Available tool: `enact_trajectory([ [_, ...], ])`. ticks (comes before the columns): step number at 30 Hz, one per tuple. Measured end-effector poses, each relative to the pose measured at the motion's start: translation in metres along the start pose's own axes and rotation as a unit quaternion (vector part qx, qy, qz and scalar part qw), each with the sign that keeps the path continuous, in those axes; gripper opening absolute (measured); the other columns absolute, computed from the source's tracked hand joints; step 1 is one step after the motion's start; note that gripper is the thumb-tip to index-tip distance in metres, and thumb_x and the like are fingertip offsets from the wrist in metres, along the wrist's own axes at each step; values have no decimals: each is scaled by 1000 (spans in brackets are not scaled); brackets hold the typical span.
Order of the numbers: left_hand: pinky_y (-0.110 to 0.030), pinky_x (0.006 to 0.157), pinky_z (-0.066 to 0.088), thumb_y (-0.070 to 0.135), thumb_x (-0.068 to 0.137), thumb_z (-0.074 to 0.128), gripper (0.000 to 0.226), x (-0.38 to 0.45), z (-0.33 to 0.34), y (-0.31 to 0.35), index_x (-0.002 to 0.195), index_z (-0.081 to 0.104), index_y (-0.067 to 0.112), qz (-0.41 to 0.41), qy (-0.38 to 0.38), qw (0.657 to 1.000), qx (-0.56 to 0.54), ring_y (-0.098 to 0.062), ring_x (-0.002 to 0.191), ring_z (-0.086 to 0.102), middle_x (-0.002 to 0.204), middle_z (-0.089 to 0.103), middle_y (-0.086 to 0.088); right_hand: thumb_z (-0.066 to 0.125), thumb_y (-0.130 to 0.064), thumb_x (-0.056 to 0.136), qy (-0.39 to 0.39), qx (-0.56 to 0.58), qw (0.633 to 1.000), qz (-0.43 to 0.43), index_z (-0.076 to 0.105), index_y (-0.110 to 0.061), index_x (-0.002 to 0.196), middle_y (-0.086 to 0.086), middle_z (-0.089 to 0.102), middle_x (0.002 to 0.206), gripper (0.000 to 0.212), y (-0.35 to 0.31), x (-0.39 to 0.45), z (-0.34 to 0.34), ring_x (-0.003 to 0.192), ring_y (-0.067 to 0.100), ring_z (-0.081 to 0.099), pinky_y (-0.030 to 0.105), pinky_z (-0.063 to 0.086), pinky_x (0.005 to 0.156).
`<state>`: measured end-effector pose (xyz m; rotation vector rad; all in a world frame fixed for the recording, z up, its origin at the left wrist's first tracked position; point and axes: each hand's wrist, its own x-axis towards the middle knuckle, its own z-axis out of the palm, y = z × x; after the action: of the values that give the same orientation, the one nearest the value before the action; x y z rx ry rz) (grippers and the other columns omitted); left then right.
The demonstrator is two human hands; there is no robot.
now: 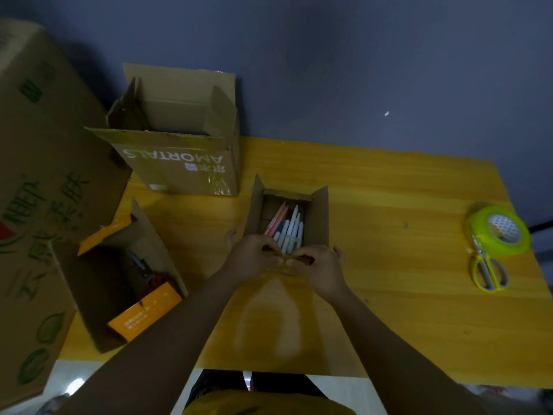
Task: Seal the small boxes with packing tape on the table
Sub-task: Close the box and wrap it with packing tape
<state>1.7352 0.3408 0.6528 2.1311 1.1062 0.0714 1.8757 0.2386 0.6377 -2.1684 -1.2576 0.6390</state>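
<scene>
Both hands' grip pinches pen-filled box flap (near).

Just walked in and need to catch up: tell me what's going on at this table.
A person is closing a small cardboard box of pens. Both the left hand and right hand pinch its near flap; the side flaps stand open. The tape roll and scissors lie untouched at the right of the table.

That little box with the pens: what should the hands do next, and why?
Probably fold the near flap down over the pens. Both hands pinch it already, the side flaps stand open, and the tape lies far right, untouched.
</scene>
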Motion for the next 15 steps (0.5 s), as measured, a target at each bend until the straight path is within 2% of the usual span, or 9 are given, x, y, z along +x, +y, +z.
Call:
enact_trajectory([
  [7, -40, 110, 0, 32, 84, 70, 15, 0, -2, -1, 75, 58, 37, 19, -12, 1000, -13, 4, 86, 50, 74, 56, 23, 73, -30, 83, 3, 30, 999, -8, 75, -24, 81, -28, 54, 72, 6, -1, -2, 1, 75, -19, 45, 37, 6, 107],
  [13, -37, 110, 0, 33, 86, 68, 13, -2, -1, -5, 77, 59, 36, 35, -19, 999, -17, 6, 85, 50, 73, 55, 25, 72, -35, 84, 15, 9, 1000, -17, 74, -28, 82, -24, 58, 75, 7, 0, -2, 4, 90, 2, 57, 40, 8, 108],
  [15, -37, 110, 1, 34, 86, 67, 11, -2, 0, -6, 79, 60, 35, 41, -15, 999, -15, 6, 87, 51, 78, 58, 22, 70, -37, 86, 14, -1, 1000, -26, 74, -27, 85, -24, 56, 75, 11, 1, -2, 3, 89, 2, 55, 37, 7, 106],
])
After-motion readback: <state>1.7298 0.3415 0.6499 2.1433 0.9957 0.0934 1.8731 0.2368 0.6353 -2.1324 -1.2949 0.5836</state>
